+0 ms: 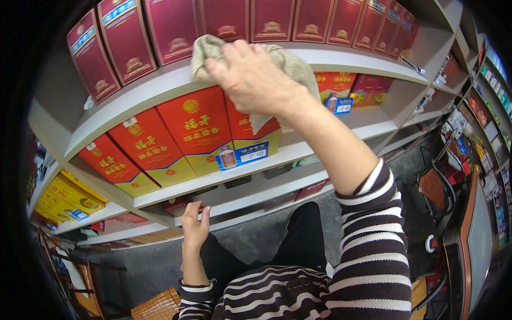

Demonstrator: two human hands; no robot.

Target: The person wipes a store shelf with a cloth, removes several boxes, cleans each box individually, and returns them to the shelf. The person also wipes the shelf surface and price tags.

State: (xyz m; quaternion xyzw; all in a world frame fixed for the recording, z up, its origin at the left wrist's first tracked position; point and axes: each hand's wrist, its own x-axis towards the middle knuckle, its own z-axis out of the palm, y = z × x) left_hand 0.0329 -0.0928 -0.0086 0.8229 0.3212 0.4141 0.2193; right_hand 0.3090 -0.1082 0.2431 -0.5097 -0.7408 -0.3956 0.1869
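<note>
My right hand (256, 82) is closed over a beige cloth (294, 66) on the front edge of a pale wooden shelf board (140, 92). Part of the cloth hangs below that edge, in front of a red and gold box. Behind the hand stands a row of maroon boxes (172, 30). On the level beneath are upright red and gold boxes (192, 120), with a blue price tag (243, 155) at their front. Lower down, my left hand (195, 220) is held near a lower shelf edge (224, 208), fingers loosely bent and holding nothing. Whether it touches the shelf is unclear.
A small metal object (413, 66) lies at the upper shelf's right end. Yellow boxes (68, 198) fill a compartment at left. A wooden chair (90, 280) stands lower left, and a dark-framed table (474, 240) is at right. Stocked shelves (490, 108) line the far right.
</note>
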